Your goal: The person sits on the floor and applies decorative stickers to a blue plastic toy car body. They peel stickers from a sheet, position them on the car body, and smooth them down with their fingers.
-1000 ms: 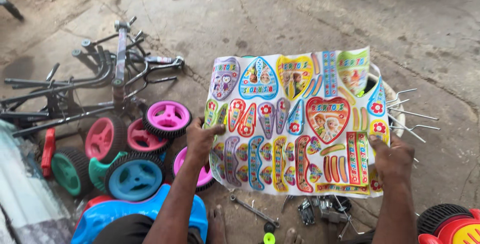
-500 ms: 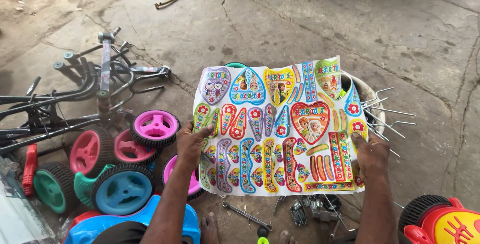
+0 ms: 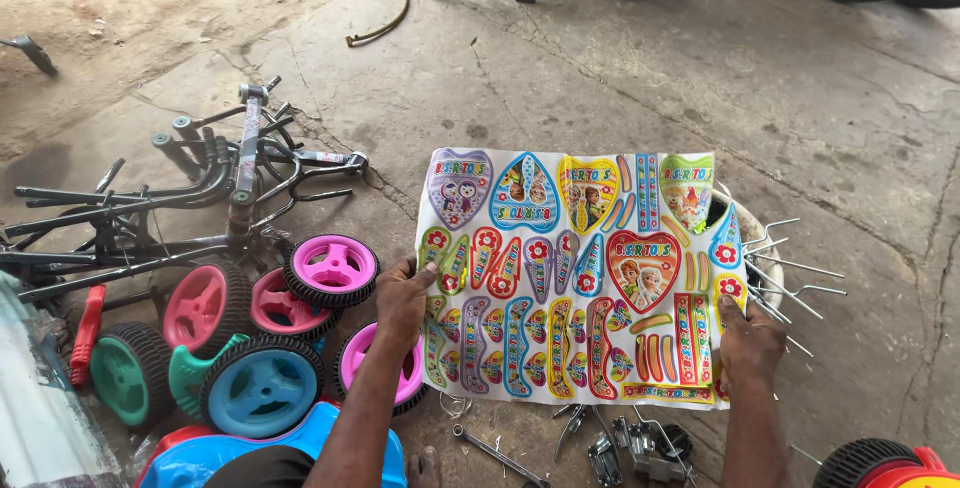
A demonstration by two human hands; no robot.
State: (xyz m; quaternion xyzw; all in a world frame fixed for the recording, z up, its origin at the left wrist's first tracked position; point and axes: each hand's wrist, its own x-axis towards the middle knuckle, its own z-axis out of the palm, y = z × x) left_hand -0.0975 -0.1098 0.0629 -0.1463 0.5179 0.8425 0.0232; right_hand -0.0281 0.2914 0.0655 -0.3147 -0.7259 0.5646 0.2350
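Sticker sheet held spread above the concrete floor | left hand pinches its left edge, right hand its lower right corner | wheels left, frame tubes beyond, wrench and bowl beneath.

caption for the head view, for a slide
Both hands, left and right, hold a colourful sticker sheet above toy wheels and tools.

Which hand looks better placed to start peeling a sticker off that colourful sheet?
Probably the right hand: it pinches only the lower corner of the sticker sheet, beside loose edge stickers. The left hand grips mid-edge and carries more of the sheet.
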